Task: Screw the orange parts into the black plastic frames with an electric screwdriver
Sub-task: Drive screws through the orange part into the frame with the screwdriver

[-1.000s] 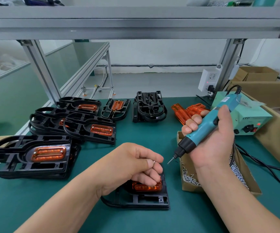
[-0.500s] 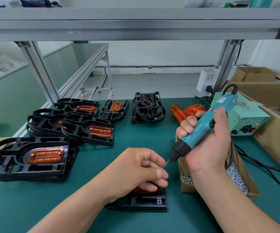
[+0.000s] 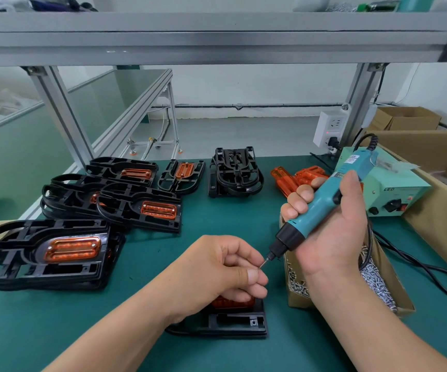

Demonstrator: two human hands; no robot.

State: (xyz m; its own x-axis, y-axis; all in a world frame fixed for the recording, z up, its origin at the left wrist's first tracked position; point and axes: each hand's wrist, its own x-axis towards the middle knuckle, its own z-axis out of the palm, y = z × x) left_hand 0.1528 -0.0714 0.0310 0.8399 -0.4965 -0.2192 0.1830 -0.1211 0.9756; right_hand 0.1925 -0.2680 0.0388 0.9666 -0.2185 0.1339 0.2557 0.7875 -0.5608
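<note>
Green bench [image 3: 203,226]: black frames [image 3: 125,208], orange parts [image 3: 286,181], screw box [image 3: 294,299], power unit [image 3: 394,191].

As I view it: frames [image 3: 10,264], matt black plastic; orange parts [image 3: 72,248], glossy translucent plastic; screwdriver [image 3: 321,204], smooth plastic; table mat [image 3: 217,218], matt; box [image 3: 294,299], cardboard; screws [image 3: 375,277], shiny metal.
</note>
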